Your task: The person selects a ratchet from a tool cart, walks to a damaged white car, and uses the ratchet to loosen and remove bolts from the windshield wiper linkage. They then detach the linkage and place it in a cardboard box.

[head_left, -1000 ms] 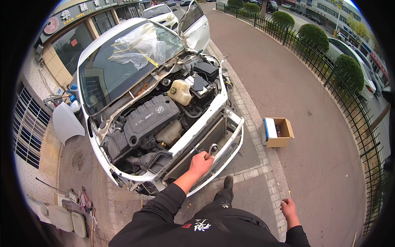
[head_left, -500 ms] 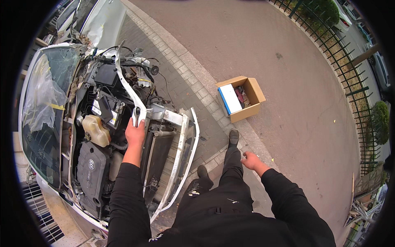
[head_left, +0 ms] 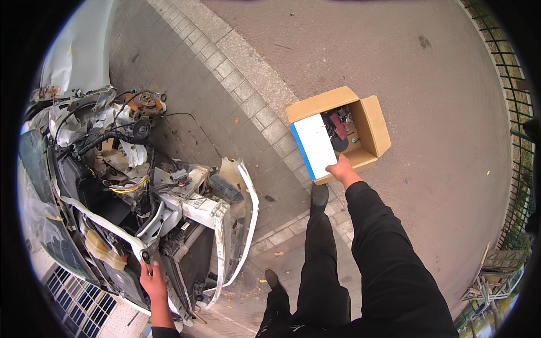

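Observation:
Down at the left, my left hand (head_left: pixel 153 284) is closed around the handle of a ratchet wrench (head_left: pixel 146 257). The round head of the tool rests by the end of a white metal bar (head_left: pixel 101 213) at the front of a stripped car. My right hand (head_left: pixel 342 170) reaches over the near side of an open cardboard box (head_left: pixel 373 127), its thumb and fingers apart. Its fingertips are at the near corner of a white-and-blue carton (head_left: pixel 316 143) in the box; whether they touch it I cannot tell. Dark red and black parts (head_left: pixel 339 127) lie beside the carton.
The car's torn engine bay, with loose wiring (head_left: pixel 127 185) and a white front crossmember (head_left: pixel 220 217), fills the left. A stone kerb (head_left: pixel 245 90) runs diagonally between grey paving and the roadway. A black metal fence (head_left: pixel 510 84) stands along the far right.
My right hand has moved forward from beside my leg to the cardboard box. The view has shifted toward the box, and my left hand stays on the wrench at the car.

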{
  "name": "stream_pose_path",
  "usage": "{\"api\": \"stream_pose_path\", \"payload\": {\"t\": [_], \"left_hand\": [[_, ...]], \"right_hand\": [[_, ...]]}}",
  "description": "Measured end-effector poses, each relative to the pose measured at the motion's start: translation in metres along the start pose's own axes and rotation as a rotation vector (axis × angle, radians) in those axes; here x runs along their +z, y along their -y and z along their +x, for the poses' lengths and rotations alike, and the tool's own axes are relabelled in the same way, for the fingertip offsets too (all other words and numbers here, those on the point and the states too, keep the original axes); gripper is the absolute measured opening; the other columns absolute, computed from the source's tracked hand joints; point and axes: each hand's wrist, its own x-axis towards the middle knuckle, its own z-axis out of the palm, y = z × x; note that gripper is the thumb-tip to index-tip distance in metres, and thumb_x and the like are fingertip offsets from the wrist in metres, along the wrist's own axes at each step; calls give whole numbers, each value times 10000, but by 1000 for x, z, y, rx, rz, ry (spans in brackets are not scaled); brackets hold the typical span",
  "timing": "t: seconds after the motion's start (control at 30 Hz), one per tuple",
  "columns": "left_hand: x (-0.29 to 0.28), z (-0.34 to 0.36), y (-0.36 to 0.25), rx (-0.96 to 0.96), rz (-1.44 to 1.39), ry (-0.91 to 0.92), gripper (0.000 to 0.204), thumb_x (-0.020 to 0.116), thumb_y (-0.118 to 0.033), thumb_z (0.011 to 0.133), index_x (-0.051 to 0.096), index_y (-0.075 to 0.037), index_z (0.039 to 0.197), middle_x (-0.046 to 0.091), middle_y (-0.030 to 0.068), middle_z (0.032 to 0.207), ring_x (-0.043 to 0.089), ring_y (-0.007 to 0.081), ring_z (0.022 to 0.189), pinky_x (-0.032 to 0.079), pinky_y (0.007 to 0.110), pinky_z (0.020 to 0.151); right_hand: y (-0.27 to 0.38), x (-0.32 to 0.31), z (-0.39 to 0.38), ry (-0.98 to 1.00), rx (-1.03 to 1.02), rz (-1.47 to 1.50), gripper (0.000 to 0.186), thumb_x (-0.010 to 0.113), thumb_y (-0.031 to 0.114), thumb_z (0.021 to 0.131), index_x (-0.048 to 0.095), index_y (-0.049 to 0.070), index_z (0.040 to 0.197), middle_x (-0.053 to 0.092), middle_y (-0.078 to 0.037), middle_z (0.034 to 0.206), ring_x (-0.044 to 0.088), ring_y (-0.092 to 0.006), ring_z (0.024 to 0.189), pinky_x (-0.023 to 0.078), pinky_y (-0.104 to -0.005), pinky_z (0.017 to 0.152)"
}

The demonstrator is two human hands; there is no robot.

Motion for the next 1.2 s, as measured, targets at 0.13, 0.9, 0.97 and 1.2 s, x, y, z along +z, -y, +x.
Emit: {"api": "stream_pose_path", "payload": {"t": [0.13, 0.9, 0.97, 1.2], "left_hand": [[-4, 3, -5, -21, -5, 20, 276, 674, -132, 1095, 692, 35, 1314, 534, -86, 822, 387, 46, 744, 330, 258, 668], [7, 8, -30, 63, 32, -7, 185, 665, -36, 1042, 522, 30, 944, 349, -30, 758, 309, 108, 755, 414, 235, 925], [10, 8, -32, 70, 89, -36, 162, 665, -35, 1037, 541, 47, 970, 352, -2, 747, 311, 131, 756, 411, 247, 976], [13, 8, -23, 59, 171, -31, 395, 669, -53, 1018, 601, 190, 1321, 547, 90, 837, 506, 181, 843, 468, 335, 1086]], "right_hand": [[2, 10, 24, -30, 149, 456, 615, 739, 298, 910, 597, -26, 1413, 701, -296, 1340, 699, -478, 1214, 576, -523, 1027], [62, 46, -132, 188, -440, -689, 166, 618, 152, 996, 684, 81, 1131, 781, -147, 1113, 794, -342, 1019, 621, -478, 847], [54, 43, -138, 237, -456, -748, 179, 593, 156, 1015, 689, 86, 1149, 782, -136, 1128, 791, -338, 1036, 614, -477, 865], [47, 41, -179, 404, -518, -687, 266, 552, 154, 1045, 688, 80, 1261, 766, -148, 1232, 769, -356, 1130, 598, -502, 945]]}}
